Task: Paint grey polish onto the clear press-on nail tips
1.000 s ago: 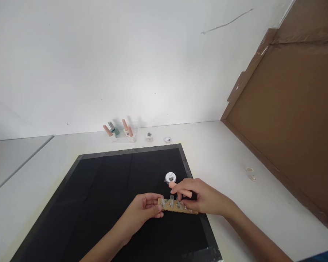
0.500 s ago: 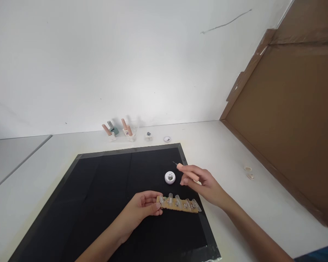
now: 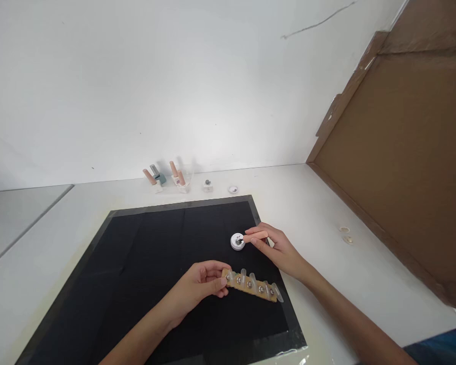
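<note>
Pinched by its left end, a tan strip [image 3: 255,289] with several clear nail tips and shiny metal studs is in my left hand [image 3: 207,280]. The strip slants down to the right over the black mat. My right hand [image 3: 277,248] holds a nail polish brush [image 3: 256,236] by its peach cap. The brush's dark tip is at a small round white pot [image 3: 237,242] with a grey substance inside. The pot stands on the mat, beyond the strip.
Several nail polish bottles [image 3: 155,186] stand along the wall. Near them are an open small bottle [image 3: 207,186] and a round lid [image 3: 233,189]. The black mat [image 3: 155,253] lies on the white table. Brown cardboard [image 3: 414,152] rises at the right, near two small beige discs [image 3: 348,240].
My right hand has moved down and left, bringing the brush tip to the white pot. The strip in my left hand has tilted a little, its right end lower.
</note>
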`<move>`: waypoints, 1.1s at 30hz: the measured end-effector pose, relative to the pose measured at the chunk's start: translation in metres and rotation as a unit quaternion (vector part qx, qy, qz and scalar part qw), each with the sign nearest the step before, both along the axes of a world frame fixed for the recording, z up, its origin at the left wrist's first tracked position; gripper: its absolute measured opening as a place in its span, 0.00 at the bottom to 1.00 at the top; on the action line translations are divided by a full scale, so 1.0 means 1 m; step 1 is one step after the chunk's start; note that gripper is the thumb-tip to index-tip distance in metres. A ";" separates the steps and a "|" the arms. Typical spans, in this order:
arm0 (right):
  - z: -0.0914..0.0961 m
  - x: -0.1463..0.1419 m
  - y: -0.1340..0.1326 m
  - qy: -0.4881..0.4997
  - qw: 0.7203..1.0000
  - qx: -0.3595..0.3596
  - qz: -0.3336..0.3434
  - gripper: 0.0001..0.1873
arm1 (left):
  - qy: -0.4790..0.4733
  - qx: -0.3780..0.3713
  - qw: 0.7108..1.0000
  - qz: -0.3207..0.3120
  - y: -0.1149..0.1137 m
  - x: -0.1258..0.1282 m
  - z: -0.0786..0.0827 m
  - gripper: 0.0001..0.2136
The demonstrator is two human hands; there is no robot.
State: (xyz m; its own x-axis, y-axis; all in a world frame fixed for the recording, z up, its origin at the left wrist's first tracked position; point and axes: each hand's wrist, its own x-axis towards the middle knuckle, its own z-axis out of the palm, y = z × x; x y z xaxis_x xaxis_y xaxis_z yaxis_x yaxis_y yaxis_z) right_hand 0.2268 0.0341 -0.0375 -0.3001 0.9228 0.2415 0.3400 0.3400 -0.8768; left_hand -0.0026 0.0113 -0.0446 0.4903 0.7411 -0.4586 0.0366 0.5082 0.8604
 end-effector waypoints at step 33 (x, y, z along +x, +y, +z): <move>0.003 0.015 0.005 0.273 0.944 -0.176 -0.049 0.13 | -0.087 -0.136 0.986 -0.040 0.006 -0.015 0.004 0.06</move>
State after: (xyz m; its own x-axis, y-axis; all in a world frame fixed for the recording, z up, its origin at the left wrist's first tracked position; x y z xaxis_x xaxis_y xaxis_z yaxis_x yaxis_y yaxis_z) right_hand 0.2415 0.0392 -0.0340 -0.1281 0.9917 0.0090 -0.1814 -0.0145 -0.9833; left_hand -0.0172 0.0172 -0.0405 0.6314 0.5572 -0.5393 -0.0494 0.7230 0.6891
